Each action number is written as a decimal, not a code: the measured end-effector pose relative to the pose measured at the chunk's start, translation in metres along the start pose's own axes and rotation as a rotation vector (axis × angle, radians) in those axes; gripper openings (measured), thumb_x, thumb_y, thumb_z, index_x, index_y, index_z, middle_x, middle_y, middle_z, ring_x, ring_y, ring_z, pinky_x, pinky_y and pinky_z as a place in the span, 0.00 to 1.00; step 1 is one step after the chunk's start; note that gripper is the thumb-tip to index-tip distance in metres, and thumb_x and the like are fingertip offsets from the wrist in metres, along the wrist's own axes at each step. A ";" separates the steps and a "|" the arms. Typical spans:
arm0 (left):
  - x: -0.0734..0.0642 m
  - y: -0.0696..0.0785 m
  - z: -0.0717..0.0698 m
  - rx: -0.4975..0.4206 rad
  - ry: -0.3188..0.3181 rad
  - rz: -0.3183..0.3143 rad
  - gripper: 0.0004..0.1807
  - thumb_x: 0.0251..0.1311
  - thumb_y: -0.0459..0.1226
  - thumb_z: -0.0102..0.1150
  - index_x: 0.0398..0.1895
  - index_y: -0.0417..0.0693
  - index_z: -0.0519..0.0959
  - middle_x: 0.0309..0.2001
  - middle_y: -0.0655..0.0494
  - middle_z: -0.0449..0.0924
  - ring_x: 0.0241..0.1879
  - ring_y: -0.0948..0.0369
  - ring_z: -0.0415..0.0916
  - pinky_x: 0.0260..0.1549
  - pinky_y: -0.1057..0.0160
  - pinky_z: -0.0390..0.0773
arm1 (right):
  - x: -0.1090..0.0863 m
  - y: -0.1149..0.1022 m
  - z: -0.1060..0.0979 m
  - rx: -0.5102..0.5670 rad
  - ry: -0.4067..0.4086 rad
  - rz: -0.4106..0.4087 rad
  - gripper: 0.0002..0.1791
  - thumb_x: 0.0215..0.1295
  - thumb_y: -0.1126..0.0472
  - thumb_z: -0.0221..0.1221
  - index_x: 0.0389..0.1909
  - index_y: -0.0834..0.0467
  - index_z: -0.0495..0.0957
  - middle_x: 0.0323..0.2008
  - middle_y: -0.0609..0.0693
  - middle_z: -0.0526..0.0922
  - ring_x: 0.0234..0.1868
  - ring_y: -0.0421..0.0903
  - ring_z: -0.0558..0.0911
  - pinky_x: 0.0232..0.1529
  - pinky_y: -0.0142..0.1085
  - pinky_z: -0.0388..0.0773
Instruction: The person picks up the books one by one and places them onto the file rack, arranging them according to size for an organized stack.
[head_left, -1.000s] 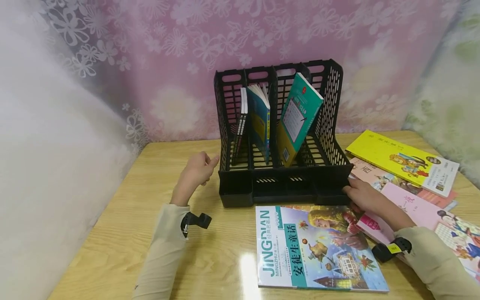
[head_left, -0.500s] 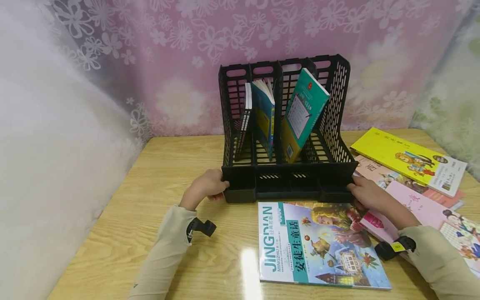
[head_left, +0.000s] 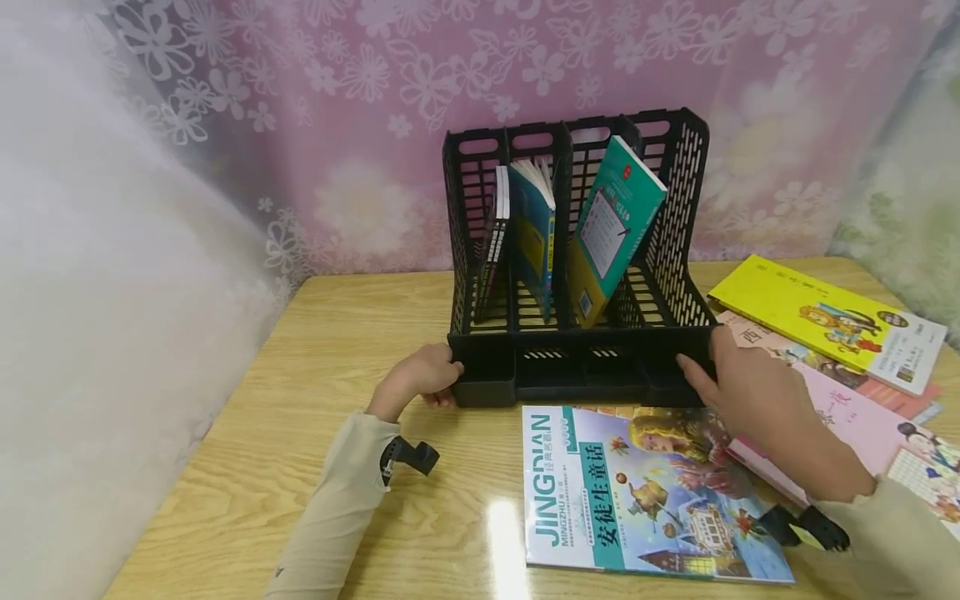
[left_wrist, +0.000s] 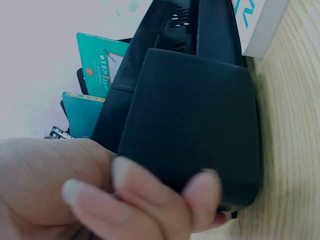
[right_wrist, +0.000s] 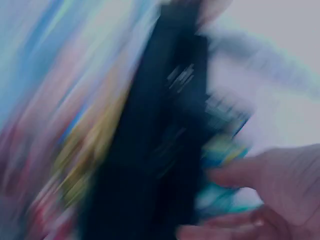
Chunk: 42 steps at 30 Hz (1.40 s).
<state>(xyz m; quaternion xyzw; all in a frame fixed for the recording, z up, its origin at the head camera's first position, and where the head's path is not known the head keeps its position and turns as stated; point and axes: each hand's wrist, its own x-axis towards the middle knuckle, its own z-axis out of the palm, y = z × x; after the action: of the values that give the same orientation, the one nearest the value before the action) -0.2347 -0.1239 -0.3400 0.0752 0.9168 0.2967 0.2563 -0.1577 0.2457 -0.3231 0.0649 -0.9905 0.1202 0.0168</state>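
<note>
A black desktop file rack (head_left: 577,340) with upright dividers stands on the table. Leaning in its slots are thin dark books (head_left: 494,243), a blue book (head_left: 534,248) and a teal book (head_left: 618,218). My left hand (head_left: 422,377) grips the rack's front left corner, thumb at the edge; curled fingers (left_wrist: 145,187) show against the corner in the left wrist view. Over the front right corner is my right hand (head_left: 768,404), thumb and fingers spread apart, blurred in the right wrist view. Below the rack a large picture book (head_left: 652,492) lies flat.
To the right lie a yellow book (head_left: 817,312), a pink book (head_left: 862,412) and a paler book (head_left: 765,340) partly under them. Behind the rack hangs a pink floral curtain (head_left: 360,150). Wooden tabletop (head_left: 315,367) extends to the left.
My left hand has come down and forward to the rack's front left corner. My right hand has loosened from the right corner and risen. The rack sits slightly further right in view.
</note>
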 end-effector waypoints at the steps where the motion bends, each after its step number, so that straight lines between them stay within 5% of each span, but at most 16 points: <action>1: 0.000 -0.001 0.000 -0.019 -0.009 0.000 0.15 0.75 0.38 0.40 0.40 0.33 0.73 0.17 0.50 0.80 0.13 0.63 0.73 0.19 0.66 0.76 | -0.009 -0.012 -0.001 -0.008 0.022 -0.054 0.24 0.67 0.48 0.58 0.42 0.66 0.65 0.19 0.53 0.72 0.16 0.46 0.71 0.14 0.38 0.67; 4: 0.001 -0.002 -0.001 -0.055 -0.027 0.001 0.16 0.76 0.38 0.40 0.43 0.31 0.72 0.18 0.49 0.81 0.13 0.63 0.73 0.19 0.66 0.76 | -0.033 -0.042 0.002 -0.039 -0.009 -0.232 0.26 0.56 0.49 0.68 0.47 0.61 0.71 0.31 0.54 0.80 0.27 0.50 0.79 0.24 0.43 0.77; 6: 0.001 -0.002 -0.002 -0.070 -0.035 -0.001 0.17 0.76 0.38 0.39 0.44 0.30 0.72 0.18 0.48 0.81 0.12 0.63 0.73 0.19 0.67 0.75 | -0.047 -0.057 0.010 -0.069 -0.146 -0.296 0.35 0.49 0.48 0.73 0.55 0.59 0.72 0.47 0.58 0.80 0.43 0.57 0.81 0.39 0.52 0.79; 8: 0.001 -0.002 -0.002 -0.081 -0.039 -0.004 0.17 0.76 0.38 0.39 0.46 0.30 0.71 0.18 0.48 0.81 0.13 0.63 0.73 0.19 0.67 0.75 | -0.056 -0.068 0.022 -0.077 -0.330 -0.300 0.43 0.44 0.48 0.76 0.62 0.57 0.69 0.61 0.61 0.72 0.58 0.66 0.72 0.52 0.63 0.69; 11: 0.000 -0.002 -0.003 -0.093 -0.040 -0.007 0.17 0.76 0.38 0.39 0.45 0.30 0.71 0.18 0.48 0.81 0.13 0.63 0.73 0.18 0.67 0.75 | -0.063 -0.078 0.041 -0.045 -0.583 -0.248 0.54 0.39 0.50 0.78 0.69 0.54 0.63 0.72 0.60 0.57 0.69 0.71 0.54 0.57 0.72 0.51; 14: -0.001 -0.002 -0.003 -0.098 -0.042 -0.013 0.17 0.76 0.38 0.39 0.41 0.31 0.72 0.19 0.47 0.81 0.12 0.62 0.73 0.18 0.67 0.75 | -0.067 -0.081 0.055 0.008 -0.678 -0.195 0.59 0.39 0.48 0.78 0.73 0.53 0.57 0.75 0.61 0.48 0.71 0.72 0.44 0.57 0.74 0.41; 19: 0.000 -0.002 -0.004 -0.072 -0.043 -0.004 0.17 0.75 0.38 0.39 0.38 0.32 0.74 0.19 0.47 0.81 0.12 0.62 0.74 0.20 0.66 0.78 | -0.071 -0.082 0.071 -0.077 -0.595 -0.244 0.68 0.32 0.32 0.75 0.73 0.57 0.53 0.72 0.68 0.49 0.69 0.76 0.48 0.54 0.76 0.51; 26: 0.002 -0.004 -0.006 0.050 -0.055 0.042 0.17 0.75 0.37 0.40 0.37 0.34 0.76 0.20 0.50 0.83 0.16 0.62 0.77 0.27 0.63 0.80 | -0.088 -0.092 0.075 -0.196 -0.369 -0.381 0.65 0.32 0.15 0.57 0.64 0.58 0.62 0.58 0.68 0.71 0.56 0.70 0.72 0.47 0.64 0.72; 29: 0.002 -0.003 -0.006 0.070 -0.057 0.043 0.18 0.75 0.37 0.40 0.34 0.36 0.78 0.20 0.51 0.83 0.17 0.60 0.78 0.28 0.63 0.80 | -0.091 -0.096 0.067 -0.243 -0.195 -0.410 0.44 0.50 0.30 0.64 0.56 0.59 0.68 0.51 0.63 0.78 0.49 0.63 0.79 0.38 0.55 0.79; 32: 0.002 -0.003 -0.006 0.080 -0.056 0.038 0.16 0.75 0.37 0.41 0.37 0.35 0.77 0.20 0.52 0.83 0.18 0.58 0.79 0.31 0.64 0.80 | -0.088 -0.098 0.057 -0.248 -0.084 -0.370 0.24 0.53 0.54 0.67 0.49 0.56 0.71 0.43 0.57 0.81 0.40 0.55 0.82 0.28 0.48 0.80; 38: 0.003 -0.003 -0.007 0.098 -0.059 0.047 0.16 0.75 0.37 0.41 0.45 0.32 0.75 0.19 0.52 0.83 0.19 0.57 0.80 0.36 0.63 0.79 | -0.080 -0.094 0.059 -0.207 -0.153 -0.305 0.27 0.46 0.64 0.65 0.52 0.62 0.72 0.42 0.58 0.78 0.40 0.56 0.79 0.33 0.50 0.78; 42: 0.004 -0.003 -0.006 0.109 -0.060 0.048 0.16 0.75 0.37 0.40 0.37 0.36 0.77 0.19 0.52 0.83 0.18 0.57 0.78 0.32 0.64 0.79 | -0.081 -0.089 0.057 -0.225 0.002 -0.405 0.28 0.45 0.68 0.70 0.50 0.65 0.72 0.45 0.63 0.80 0.44 0.62 0.81 0.34 0.52 0.80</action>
<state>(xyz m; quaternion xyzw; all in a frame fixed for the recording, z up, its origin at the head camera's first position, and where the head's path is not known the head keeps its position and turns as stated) -0.2408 -0.1281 -0.3388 0.1196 0.9215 0.2500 0.2720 -0.0666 0.1570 -0.3612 0.2599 -0.9644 0.0031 0.0487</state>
